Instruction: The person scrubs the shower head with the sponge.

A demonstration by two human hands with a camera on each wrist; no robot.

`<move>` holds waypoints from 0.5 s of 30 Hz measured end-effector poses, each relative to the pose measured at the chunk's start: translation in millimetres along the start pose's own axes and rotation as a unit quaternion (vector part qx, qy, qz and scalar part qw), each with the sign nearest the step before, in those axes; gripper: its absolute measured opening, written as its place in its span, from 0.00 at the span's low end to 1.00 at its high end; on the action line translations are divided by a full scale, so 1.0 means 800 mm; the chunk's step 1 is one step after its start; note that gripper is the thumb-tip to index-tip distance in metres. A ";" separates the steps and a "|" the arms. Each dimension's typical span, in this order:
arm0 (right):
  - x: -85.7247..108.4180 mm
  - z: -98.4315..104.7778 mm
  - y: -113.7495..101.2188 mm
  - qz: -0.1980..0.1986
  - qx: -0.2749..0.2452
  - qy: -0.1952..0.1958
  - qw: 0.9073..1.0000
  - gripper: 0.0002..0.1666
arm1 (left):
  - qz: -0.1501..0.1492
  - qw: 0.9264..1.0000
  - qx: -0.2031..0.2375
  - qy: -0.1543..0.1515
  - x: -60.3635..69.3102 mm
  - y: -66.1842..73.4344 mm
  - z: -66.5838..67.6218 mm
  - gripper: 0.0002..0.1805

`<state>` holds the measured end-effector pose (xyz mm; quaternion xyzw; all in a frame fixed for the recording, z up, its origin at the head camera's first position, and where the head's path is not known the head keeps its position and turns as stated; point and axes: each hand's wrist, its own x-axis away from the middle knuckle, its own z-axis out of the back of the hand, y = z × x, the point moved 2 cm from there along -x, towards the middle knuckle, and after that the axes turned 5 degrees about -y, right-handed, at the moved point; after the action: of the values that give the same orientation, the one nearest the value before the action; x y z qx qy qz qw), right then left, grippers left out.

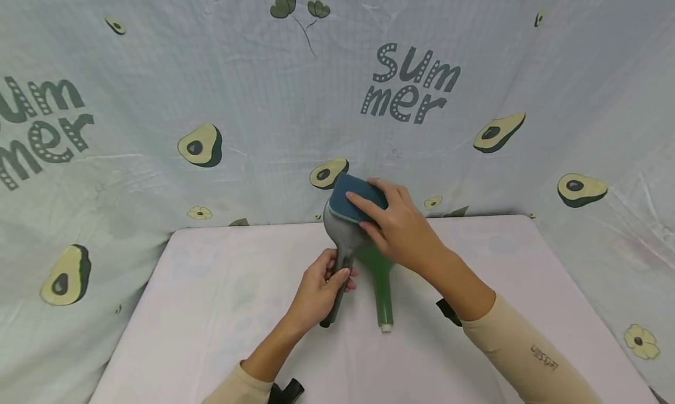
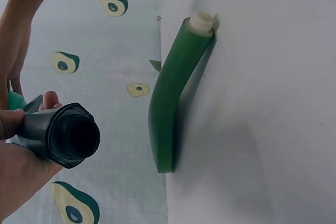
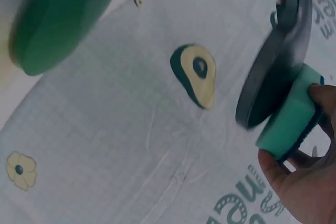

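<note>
A dark grey shower head (image 1: 344, 231) is held up by its handle in my left hand (image 1: 315, 293), fingers curled round it. The open threaded end of the handle (image 2: 81, 136) faces the left wrist camera. My right hand (image 1: 403, 225) pinches a sponge (image 1: 350, 198), dark blue on one side and green on the other. In the right wrist view the green side of the sponge (image 3: 293, 114) lies against the round face of the shower head (image 3: 273, 72). A green shower head (image 1: 383, 287) with a white threaded end lies on the table, its head partly hidden behind my right hand.
The pink-white table (image 1: 211, 310) meets a hanging cloth (image 1: 253, 99) printed with avocados, flowers and lettering at its back edge. Black straps or mounts show at both wrists in the head view.
</note>
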<state>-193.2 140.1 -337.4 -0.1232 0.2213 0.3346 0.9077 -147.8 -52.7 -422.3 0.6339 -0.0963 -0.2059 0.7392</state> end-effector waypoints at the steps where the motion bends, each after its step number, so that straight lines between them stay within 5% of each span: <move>1: -0.004 0.005 0.005 -0.009 -0.005 -0.004 1.000 0.32 | -0.003 1.000 -0.003 -0.002 0.001 0.000 -0.001 0.15; 6: -0.012 0.015 0.019 -0.022 -0.021 -0.022 0.999 0.32 | -0.008 1.000 -0.010 -0.012 0.003 -0.003 -0.003 0.16; 15: 0.022 -0.015 -0.016 0.062 0.016 0.005 0.998 0.34 | -0.020 0.999 -0.018 -0.019 -0.003 -0.007 -0.001 0.16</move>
<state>-176.2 135.7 -355.4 -0.0961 0.2383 0.3862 0.8859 -150.7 -52.0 -427.7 0.6185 -0.0937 -0.2339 0.7443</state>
